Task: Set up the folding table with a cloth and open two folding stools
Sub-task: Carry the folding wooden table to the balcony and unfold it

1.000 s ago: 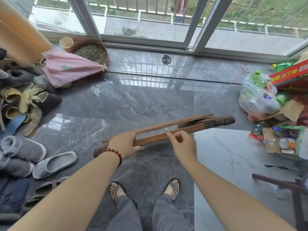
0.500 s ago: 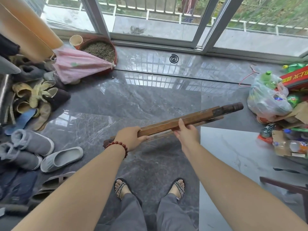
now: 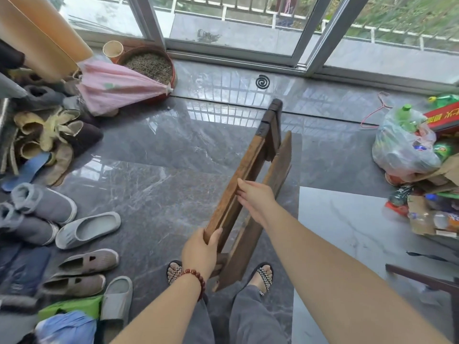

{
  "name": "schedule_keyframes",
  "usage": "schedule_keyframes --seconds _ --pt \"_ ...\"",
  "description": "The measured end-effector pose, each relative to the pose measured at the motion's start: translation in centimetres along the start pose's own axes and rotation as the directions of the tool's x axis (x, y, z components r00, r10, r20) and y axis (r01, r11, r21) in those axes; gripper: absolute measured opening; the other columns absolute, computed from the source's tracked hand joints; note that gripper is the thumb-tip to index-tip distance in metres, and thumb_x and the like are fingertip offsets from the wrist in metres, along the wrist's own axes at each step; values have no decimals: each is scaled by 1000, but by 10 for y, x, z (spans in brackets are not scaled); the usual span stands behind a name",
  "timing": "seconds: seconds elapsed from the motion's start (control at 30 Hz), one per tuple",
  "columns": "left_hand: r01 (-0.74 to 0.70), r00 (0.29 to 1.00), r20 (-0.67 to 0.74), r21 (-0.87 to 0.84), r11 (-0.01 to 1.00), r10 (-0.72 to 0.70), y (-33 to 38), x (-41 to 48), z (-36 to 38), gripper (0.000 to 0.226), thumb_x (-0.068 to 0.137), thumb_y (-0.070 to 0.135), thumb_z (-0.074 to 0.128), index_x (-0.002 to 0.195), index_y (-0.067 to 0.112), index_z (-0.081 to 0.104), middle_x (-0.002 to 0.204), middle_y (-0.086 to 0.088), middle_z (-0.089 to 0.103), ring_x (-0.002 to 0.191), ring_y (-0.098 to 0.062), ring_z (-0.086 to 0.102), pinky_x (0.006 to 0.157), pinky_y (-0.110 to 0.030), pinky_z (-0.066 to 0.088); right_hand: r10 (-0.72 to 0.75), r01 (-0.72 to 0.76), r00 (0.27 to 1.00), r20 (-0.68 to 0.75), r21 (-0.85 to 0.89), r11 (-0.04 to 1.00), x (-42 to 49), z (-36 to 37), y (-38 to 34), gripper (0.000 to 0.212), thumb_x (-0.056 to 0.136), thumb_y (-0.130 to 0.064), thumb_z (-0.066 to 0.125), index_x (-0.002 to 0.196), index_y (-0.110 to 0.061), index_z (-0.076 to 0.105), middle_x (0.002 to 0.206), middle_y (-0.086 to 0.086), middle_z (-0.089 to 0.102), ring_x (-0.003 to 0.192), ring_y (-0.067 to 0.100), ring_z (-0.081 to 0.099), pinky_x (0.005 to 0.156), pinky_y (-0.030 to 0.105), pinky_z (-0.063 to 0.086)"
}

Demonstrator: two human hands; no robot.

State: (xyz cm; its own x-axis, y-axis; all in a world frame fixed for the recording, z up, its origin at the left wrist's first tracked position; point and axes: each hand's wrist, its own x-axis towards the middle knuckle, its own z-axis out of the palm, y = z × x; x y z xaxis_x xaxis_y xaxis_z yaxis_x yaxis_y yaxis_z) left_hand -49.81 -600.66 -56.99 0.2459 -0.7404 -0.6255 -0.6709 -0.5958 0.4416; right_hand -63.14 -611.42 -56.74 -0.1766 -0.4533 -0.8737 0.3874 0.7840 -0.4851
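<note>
A brown wooden folding stool (image 3: 248, 165) hangs in the air in front of me, its long frame pointing away toward the glass doors. Its two halves are slightly spread apart. My left hand (image 3: 200, 252) grips the near end of the left bar, a red bead bracelet on the wrist. My right hand (image 3: 257, 198) holds the same bar midway, fingers curled around it. My sandalled feet stand right under the stool. No table or cloth is in view.
A pile of shoes and slippers (image 3: 87, 229) lines the left. A pink bag (image 3: 116, 86) and a round basin (image 3: 149, 64) sit at the back left. A plastic bag of bottles (image 3: 404, 150) and boxes crowd the right. A dark wooden frame (image 3: 422, 281) shows at the lower right.
The stool has swung from lying crosswise to pointing away from me, its halves separating. My left hand has slid to the near end, and the camera has tilted down.
</note>
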Motion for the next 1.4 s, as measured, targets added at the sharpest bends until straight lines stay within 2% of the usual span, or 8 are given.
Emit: schedule_keyframes --seconds 0.13,0.23,0.37,0.67,0.73,0.9,1.2,1.4 --pt "72 997 11 -71 995 -71 -8 -8 11 45 90 55 45 81 12 55 77 -7 64 83 -31 61 78 -40 48 38 -36 999 32 -65 997 7 11 7 52 87 -14 66 134 -3 45 128 16 57 115 24 57 84 29 49" --pt "95 995 28 -92 991 -92 -3 -5 9 46 89 58 42 77 15 54 75 -4 64 83 -29 62 84 -40 47 40 -35 998 52 -93 995 9 15 5 51 86 -9 66 133 -1 47 123 16 60 107 24 62 95 38 51" --pt "135 990 50 -27 991 -133 9 -5 2 44 91 61 37 74 21 49 74 4 62 87 -25 61 89 -38 35 -11 14 999 31 -108 994 7 16 -2 31 90 -1 58 121 2 57 94 9 64 85 20 63 89 38 53" --pt "177 981 128 -274 945 -147 47 8 1 41 90 57 42 69 23 45 58 8 44 75 -30 58 95 -49 39 -143 143 990 13 -62 988 9 21 -35 29 92 1 54 120 -2 59 89 4 60 91 21 58 95 43 51" --pt "193 978 146 -360 913 -149 56 10 7 38 91 54 44 71 22 47 61 7 44 70 -26 54 91 -47 41 -181 184 983 40 -66 981 8 16 -43 32 91 4 54 122 0 57 92 3 61 93 20 58 92 35 50" --pt "157 978 195 -465 871 -72 76 6 12 29 98 36 42 80 14 48 71 1 48 59 -10 43 56 -24 35 -231 231 973 17 -161 960 3 -7 -48 45 84 4 64 128 2 52 121 12 62 112 21 59 97 28 47" --pt "87 973 232 -305 948 -14 86 7 11 25 90 39 58 82 16 62 67 4 58 60 -10 53 53 -23 38 -145 148 989 31 -192 970 1 -36 -10 29 87 -11 65 115 -2 64 98 4 69 96 20 66 95 40 52" --pt "-18 944 317 -215 976 88 101 -3 18 26 95 37 50 95 18 67 89 1 70 87 -19 64 80 -34 50 -116 110 992 -39 -131 985 -1 -64 -4 40 84 -23 70 120 -6 62 108 8 69 100 22 66 92 41 54"
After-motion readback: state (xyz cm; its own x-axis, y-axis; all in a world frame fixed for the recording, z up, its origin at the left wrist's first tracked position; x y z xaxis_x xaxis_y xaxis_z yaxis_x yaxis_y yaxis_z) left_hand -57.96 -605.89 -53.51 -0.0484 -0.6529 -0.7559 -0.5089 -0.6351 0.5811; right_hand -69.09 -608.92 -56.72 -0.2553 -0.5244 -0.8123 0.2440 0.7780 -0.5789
